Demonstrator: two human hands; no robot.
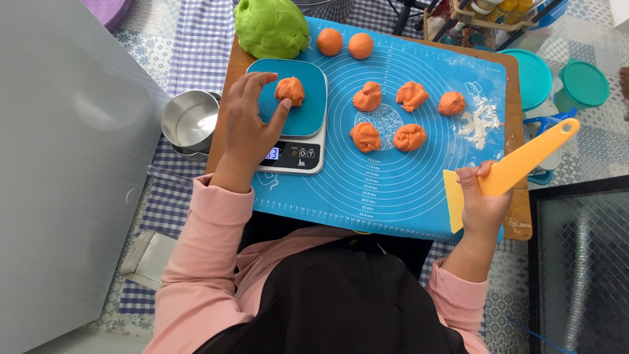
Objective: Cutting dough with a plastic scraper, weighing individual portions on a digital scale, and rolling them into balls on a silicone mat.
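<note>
Checked and patterned cloths cover the table, and a wooden board [517, 216] on it carries a blue mat [406, 177]. At the mat's left end sits a scale [295, 154] with a blue platform. An orange lump [289, 90] lies on that platform, and the left hand [249, 124] curls beside it, thumb tip touching the lump, fingers arched above the platform, nothing clasped. The right hand [481, 200] is closed around a yellow scraper [508, 174] at the mat's right edge, handle pointing up and right. Five rough orange pieces [367, 97] lie mid-mat, two smooth balls [329, 41] near the top edge. A green mass [270, 27] sits above the scale. A steel cup [190, 121] stands left of the board.
</note>
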